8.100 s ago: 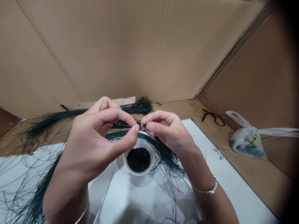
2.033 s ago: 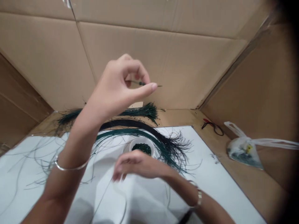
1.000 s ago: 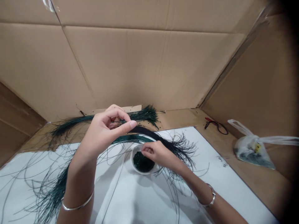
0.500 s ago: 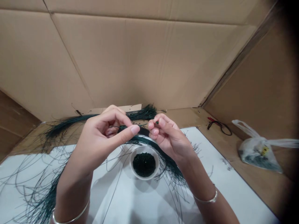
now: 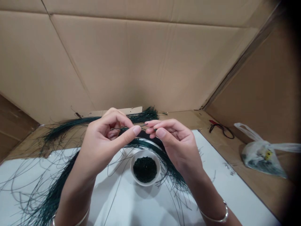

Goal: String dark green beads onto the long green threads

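- R hand (image 5: 175, 142) up off the small white bowl (image 5: 145, 184) since a sec ago, now raised level w/ L hand (image 5: 103, 141), both held above & just behind the bowl.
- L hand: closed in a pinch, thumb & forefinger gripping one thin dark green strand (image 5: 127, 128), other fingers curled under.
- R hand: fingers curled & thumb brought in at the strand's far end, right beside it; can't tell if it's actually gripping or what's between the fingertips, too small to make out.
- Strand: held roughly level, betw. the two hands, well above the work surface.
- Bowl: on white sheet (image 5: 113, 204), below the hands, touching neither; holds a heap of dark green beads (image 5: 145, 169).
- Long dark green strands, bundled: one loose sweep (image 5: 56, 185) under L forearm, fanning across the sheet & curving round behind the bowl; darker black band (image 5: 150, 137) just under the hands.
- Second bundle (image 5: 70, 124) lies on the cardboard floor (image 5: 188, 117) past the sheet's far edge.
- Far R: knotted plastic bag (image 5: 263, 158) on the cardboard w/ dark contents, black cord w/ red piece (image 5: 221, 129) nearer the wall.
- Cardboard wall (image 5: 141, 62) closes off the back; metal bangle (image 5: 215, 218) on R wrist, another (image 5: 83, 216) on L.
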Motion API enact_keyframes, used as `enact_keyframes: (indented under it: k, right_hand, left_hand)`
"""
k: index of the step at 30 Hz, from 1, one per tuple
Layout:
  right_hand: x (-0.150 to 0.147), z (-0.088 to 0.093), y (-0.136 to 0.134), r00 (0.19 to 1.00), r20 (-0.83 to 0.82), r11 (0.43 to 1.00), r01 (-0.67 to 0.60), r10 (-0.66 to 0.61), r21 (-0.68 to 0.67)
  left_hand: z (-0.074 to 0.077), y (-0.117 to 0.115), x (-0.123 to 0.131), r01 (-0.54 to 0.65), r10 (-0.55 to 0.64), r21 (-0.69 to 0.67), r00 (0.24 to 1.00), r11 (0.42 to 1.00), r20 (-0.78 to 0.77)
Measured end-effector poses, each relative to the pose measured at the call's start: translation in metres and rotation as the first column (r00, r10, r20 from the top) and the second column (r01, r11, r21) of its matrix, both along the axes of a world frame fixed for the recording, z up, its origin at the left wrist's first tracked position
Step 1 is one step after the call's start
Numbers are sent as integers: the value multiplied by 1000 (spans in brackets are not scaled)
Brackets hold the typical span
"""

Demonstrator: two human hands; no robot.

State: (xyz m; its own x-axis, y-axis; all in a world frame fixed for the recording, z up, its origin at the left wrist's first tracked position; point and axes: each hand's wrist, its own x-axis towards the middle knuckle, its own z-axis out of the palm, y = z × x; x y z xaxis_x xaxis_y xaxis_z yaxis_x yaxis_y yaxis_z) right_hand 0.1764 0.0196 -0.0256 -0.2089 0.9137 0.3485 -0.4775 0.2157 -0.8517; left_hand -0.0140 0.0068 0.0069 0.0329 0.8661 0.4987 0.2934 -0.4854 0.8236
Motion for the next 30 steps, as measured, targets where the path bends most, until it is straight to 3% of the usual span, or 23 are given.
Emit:
enact_keyframes:
  k: [23, 26, 30]
  right_hand:
    - [-6, 0, -8, 984, -25, 984, 177, -177, 11]
    - [-3, 2, -3, 989, -49, 988, 138, -142, -75]
    - [-2, 5, 3, 991, -133, 983, -3, -22, -184]
  left_hand:
    - [-7, -4, 14, -24, 28, 106, 999, 994, -46]
    - [-6, -5, 12, -9, 12, 99, 1000, 995, -29]
    - [-6, -6, 11, 19, -16, 99, 999, 995, -28]
